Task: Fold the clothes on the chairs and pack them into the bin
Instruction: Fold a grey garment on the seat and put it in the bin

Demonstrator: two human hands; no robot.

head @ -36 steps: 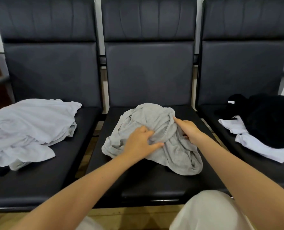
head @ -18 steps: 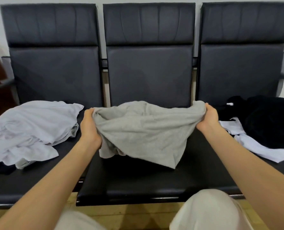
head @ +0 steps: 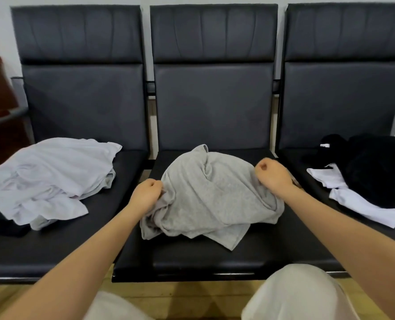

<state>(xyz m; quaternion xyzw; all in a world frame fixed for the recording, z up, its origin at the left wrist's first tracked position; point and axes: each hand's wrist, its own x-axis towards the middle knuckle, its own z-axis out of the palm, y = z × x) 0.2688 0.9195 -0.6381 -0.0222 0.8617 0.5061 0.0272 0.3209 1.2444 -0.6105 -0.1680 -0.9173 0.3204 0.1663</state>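
The crumpled light-grey jersey garment (head: 211,192) lies heaped mid-seat on the middle black padded chair (head: 215,257). The left hand (head: 147,196) and right hand (head: 274,175) each clench a bunch of its side edges. It looks light, limp and prone to sagging, so hems or shoulder seams seem the better holds.

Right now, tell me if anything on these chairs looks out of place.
Nothing damaged or spilled. The grey shirt lies bunched on the middle seat, gripped by the left hand and right hand. The white pile and black clothes are simply unfolded.
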